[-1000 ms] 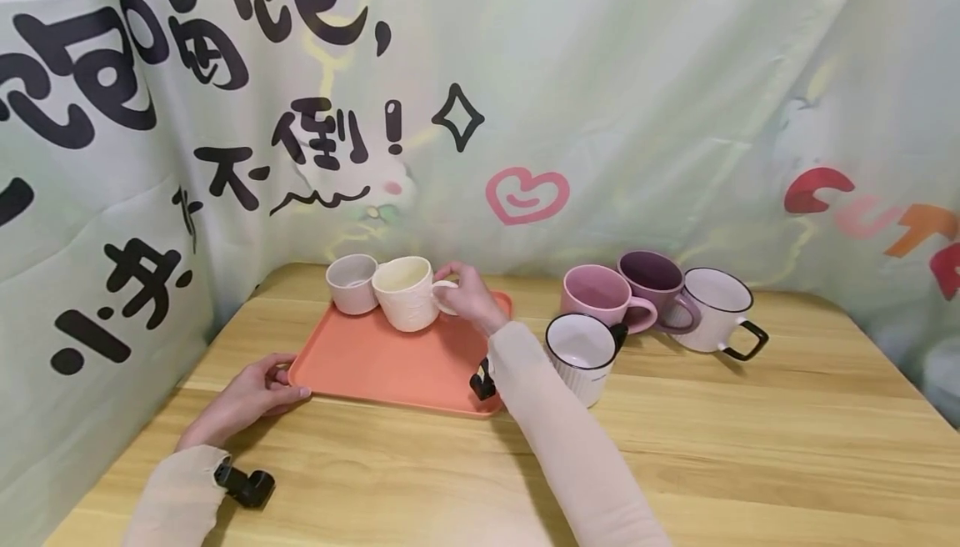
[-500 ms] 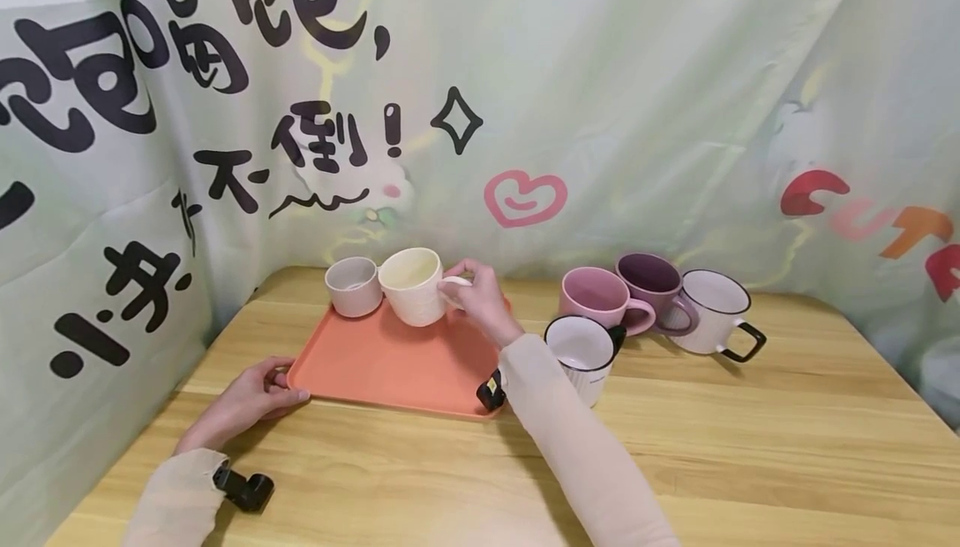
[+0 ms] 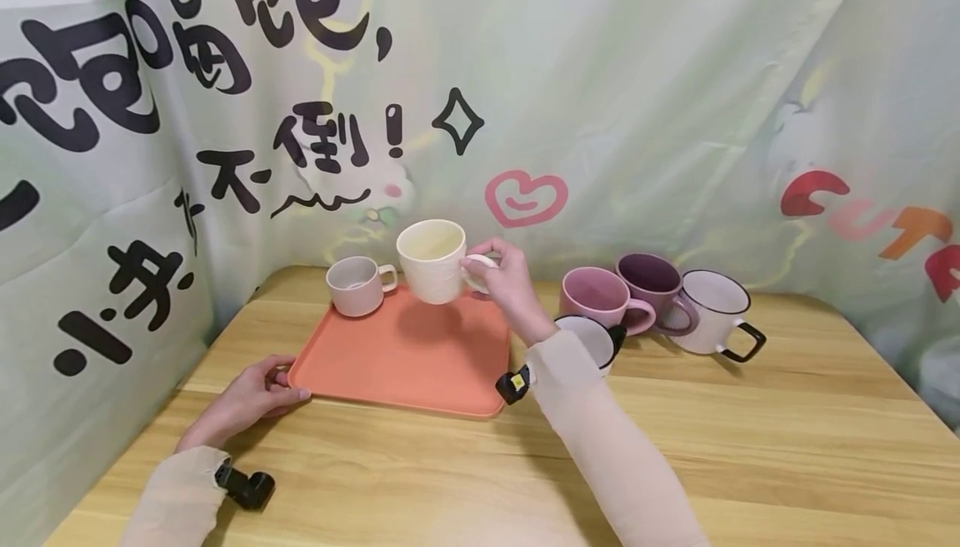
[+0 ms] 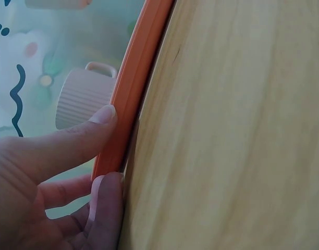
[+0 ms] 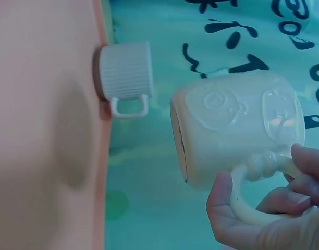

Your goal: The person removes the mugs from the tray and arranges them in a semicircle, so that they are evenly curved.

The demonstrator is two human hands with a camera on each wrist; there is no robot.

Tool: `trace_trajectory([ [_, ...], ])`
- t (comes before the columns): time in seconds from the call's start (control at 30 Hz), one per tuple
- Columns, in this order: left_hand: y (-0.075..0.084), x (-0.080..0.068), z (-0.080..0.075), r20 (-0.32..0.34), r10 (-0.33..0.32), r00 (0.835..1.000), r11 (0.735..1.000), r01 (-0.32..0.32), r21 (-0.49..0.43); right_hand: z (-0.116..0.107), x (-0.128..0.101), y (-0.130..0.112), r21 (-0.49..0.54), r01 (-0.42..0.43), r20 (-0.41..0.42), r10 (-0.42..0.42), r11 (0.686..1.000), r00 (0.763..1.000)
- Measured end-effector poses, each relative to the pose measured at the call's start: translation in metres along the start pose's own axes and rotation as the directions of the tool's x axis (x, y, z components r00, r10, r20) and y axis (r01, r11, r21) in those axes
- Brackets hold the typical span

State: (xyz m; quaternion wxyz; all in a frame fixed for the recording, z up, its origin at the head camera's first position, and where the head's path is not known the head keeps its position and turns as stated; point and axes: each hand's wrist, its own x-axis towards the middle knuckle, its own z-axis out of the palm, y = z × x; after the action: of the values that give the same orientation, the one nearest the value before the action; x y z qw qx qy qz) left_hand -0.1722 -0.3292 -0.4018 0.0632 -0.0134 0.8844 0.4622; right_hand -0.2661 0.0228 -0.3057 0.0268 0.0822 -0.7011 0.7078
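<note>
A cream mug (image 3: 433,270) with raised patterns hangs upright above the orange tray (image 3: 405,368), its shadow falling on the tray. My right hand (image 3: 512,282) grips the mug by its handle; in the right wrist view the fingers curl round the handle (image 5: 248,205). At the tray's near left corner, my left hand (image 3: 251,395) pinches the rim, thumb (image 4: 103,114) on top and fingers lower down. Towards the tray's back left corner stands a small pale ribbed mug (image 3: 354,288), its handle turned to the right.
Right of the tray stand a pink mug (image 3: 594,290), a dark purple mug (image 3: 651,272), a white mug with a black handle (image 3: 708,313), and a black-rimmed white mug (image 3: 588,340), partly behind my right sleeve. A printed cloth (image 3: 637,113) hangs behind the wooden table (image 3: 420,480).
My right hand has lifted the cream mug off the tray and moved it up and right, away from the pale mug, whose handle now shows. My left hand has stayed at the tray corner.
</note>
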Motion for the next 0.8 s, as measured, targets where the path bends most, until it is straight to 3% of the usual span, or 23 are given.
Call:
trace_trajectory([
  [0.37, -0.001, 0.001, 0.000, 0.004, -0.007, 1.000, 1.000, 0.007, 0.009, -0.029, -0.009, -0.022, 0.059, 0.024, -0.065, -0.021, 0.998, 0.998],
  [0.8, -0.003, 0.002, 0.000, -0.004, -0.005, 1.000, 1.000, 0.005, 0.010, -0.058, -0.012, -0.025, 0.048, 0.065, -0.108, -0.060, 0.997, 0.992],
])
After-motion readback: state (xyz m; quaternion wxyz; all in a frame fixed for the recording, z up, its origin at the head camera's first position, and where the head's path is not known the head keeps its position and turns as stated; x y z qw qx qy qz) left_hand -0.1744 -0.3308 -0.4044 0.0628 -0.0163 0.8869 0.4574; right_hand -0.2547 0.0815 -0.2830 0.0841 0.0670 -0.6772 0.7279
